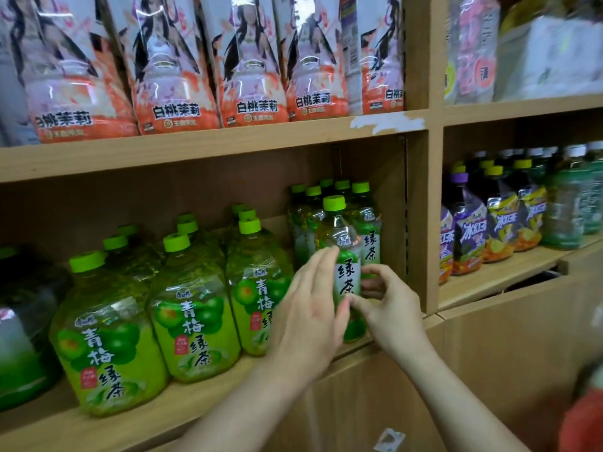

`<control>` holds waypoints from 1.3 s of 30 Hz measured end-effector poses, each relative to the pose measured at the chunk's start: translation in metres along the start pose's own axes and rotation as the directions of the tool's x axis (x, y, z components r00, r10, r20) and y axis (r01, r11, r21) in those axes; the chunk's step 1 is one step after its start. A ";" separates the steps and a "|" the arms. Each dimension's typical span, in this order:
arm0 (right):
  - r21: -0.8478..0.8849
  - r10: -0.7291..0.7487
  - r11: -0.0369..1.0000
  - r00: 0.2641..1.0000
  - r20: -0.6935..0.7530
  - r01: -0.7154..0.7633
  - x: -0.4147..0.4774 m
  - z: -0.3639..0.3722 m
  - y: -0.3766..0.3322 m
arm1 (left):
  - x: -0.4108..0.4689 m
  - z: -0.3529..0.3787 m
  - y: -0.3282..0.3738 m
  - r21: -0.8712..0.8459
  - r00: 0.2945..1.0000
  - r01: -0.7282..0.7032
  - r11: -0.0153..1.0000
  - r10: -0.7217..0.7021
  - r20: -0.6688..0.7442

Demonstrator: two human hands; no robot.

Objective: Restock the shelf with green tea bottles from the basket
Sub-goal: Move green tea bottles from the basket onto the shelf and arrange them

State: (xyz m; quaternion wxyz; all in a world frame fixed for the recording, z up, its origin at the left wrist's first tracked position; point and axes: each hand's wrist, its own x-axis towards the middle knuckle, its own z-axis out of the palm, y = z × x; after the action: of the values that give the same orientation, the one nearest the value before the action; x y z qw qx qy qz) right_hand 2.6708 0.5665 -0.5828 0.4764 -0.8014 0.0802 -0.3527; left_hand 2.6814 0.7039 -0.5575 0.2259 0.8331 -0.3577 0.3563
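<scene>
A slim green tea bottle [346,243] with a green cap stands upright at the front edge of the wooden shelf [195,409], at the right end of the compartment. My right hand [388,308] curls its fingers and thumb round the bottle's lower right side. My left hand [310,308] lies with straight fingers flat against the bottle's left side. Several more green tea bottles [367,230] stand in rows right behind it. A blurred red shape [584,422] at the bottom right may be the basket; I cannot tell.
Large plum green tea bottles [192,308] fill the shelf to the left of the hands. Peach jasmine bottles [176,76] line the shelf above. A wooden upright [421,223] bounds the compartment on the right, with dark and purple-labelled bottles [499,223] beyond it.
</scene>
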 end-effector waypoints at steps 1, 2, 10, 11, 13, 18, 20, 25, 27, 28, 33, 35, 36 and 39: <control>-0.003 0.000 1.000 1.000 -0.015 0.000 0.000 0.000 0.005 | 0.004 0.008 0.009 -0.133 0.993 0.117 0.984 -0.120 -0.019; -0.019 0.006 1.000 1.000 -0.024 -0.006 -0.001 0.000 0.009 | 0.009 0.015 0.017 -0.240 0.969 0.238 0.941 -0.246 -0.001; -0.137 -0.035 0.989 0.994 0.107 0.050 0.002 0.000 0.032 | 0.025 0.070 0.000 -0.325 0.801 0.590 0.739 -0.585 0.126; -0.157 -0.038 0.986 0.989 0.141 0.060 0.006 -0.001 0.033 | 0.025 0.073 0.000 -0.319 0.800 0.593 0.739 -0.587 0.126; -0.191 -0.012 0.980 0.970 0.242 0.060 0.014 -0.002 0.035 | 0.028 0.078 0.000 -0.315 0.783 0.612 0.726 -0.613 0.109; -0.206 -0.056 0.971 0.952 0.300 0.122 0.030 0.005 0.035 | 0.039 0.089 -0.004 -0.349 0.702 0.680 0.645 -0.710 0.057; -0.195 -0.090 0.973 0.980 0.178 0.125 0.035 0.006 0.033 | 0.044 0.092 -0.005 -0.371 0.673 0.696 0.615 -0.739 0.037; -0.218 -0.029 0.972 0.969 0.245 0.084 0.049 0.004 0.037 | 0.052 0.111 -0.016 -0.432 0.665 0.684 0.588 -0.746 0.039; -0.234 -0.028 0.968 0.970 0.241 0.086 0.052 0.003 0.039 | 0.049 0.121 -0.022 -0.532 0.646 0.670 0.518 -0.759 0.074; -0.240 -0.034 0.967 0.973 0.228 0.090 0.053 0.003 0.039 | 0.048 0.124 -0.024 -0.571 0.635 0.664 0.483 -0.767 0.090; -0.254 -0.045 0.962 0.972 0.229 0.104 0.058 -0.004 0.039 | 0.049 0.127 -0.025 -0.573 0.653 0.632 0.521 -0.756 0.033; -0.197 -0.037 0.976 0.963 0.266 0.092 0.059 -0.010 0.039 | 0.050 0.123 -0.021 -0.556 0.657 0.634 0.537 -0.753 0.022; -0.178 -0.021 0.981 0.958 0.285 0.075 0.058 -0.013 0.038 | 0.051 0.121 -0.020 -0.544 0.656 0.643 0.539 -0.754 0.029; -0.173 0.023 0.984 0.947 0.322 0.035 0.052 -0.021 0.032 | 0.052 0.111 -0.014 -0.503 0.666 0.671 0.545 -0.741 0.086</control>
State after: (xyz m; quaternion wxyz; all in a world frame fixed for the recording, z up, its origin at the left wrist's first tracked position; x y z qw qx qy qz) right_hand 2.7020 0.5100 -0.5777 0.4093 -0.8874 0.0296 -0.2101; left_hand 2.7654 0.6209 -0.5915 0.5786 0.7921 -0.0535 0.1869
